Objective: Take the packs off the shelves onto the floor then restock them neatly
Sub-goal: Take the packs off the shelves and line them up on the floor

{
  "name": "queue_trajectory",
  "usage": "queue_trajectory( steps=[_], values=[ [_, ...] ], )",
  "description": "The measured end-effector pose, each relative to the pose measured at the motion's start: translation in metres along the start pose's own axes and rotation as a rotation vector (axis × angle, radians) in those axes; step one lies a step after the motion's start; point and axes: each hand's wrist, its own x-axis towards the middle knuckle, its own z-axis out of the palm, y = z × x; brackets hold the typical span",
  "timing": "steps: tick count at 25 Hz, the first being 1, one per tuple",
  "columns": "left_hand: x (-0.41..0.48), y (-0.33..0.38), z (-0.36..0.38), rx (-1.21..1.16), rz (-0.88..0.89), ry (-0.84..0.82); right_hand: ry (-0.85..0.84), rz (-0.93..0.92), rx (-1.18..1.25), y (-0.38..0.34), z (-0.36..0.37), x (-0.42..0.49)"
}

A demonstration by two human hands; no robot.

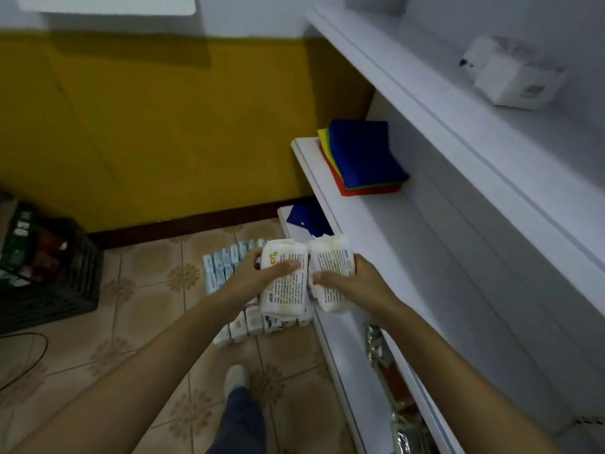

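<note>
now the left hand [253, 273] grips one white pack [284, 291], the right hand [355, 283] a second pack [331, 267], print unreadably blurred.

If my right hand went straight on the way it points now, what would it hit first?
Probably the left pack, held by your left hand. Your right hand, gripping the right pack, points up and left at it; the two packs look touching or nearly so, though depth is unclear.

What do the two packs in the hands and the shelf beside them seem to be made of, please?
The packs: probably soft plastic film, slightly glossy, with crimped ends and printed text. The shelf: smooth white board, perhaps painted wood or laminate.
</note>
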Motion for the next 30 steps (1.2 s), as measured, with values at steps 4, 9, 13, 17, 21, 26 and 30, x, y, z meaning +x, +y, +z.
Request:
queue_trajectory(
  steps=[4,9,13,17,21,26,30],
  values=[
    [0.083,-0.035,-0.035,-0.045,-0.146,0.070,0.078,0.180,0.057,0.029,0.030,0.081],
    [0.151,-0.095,-0.056,0.025,-0.352,0.069,0.141,0.406,0.083,0.086,0.072,0.142],
    [0.203,-0.190,-0.058,0.149,-0.468,0.055,0.130,0.558,0.073,0.177,0.101,0.187],
    [0.252,-0.336,-0.044,0.353,-0.633,0.190,0.132,0.627,-0.092,0.305,0.148,0.236],
    [0.316,-0.475,-0.019,0.652,-0.749,0.277,0.146,0.639,-0.348,0.448,0.180,0.302],
    [0.406,-0.613,0.038,0.262,-0.861,0.296,0.124,0.533,-0.652,0.590,0.202,0.382],
    [0.432,-0.653,0.066,-0.079,-0.872,0.426,0.217,0.315,-0.730,0.627,0.220,0.399]
  ],
)
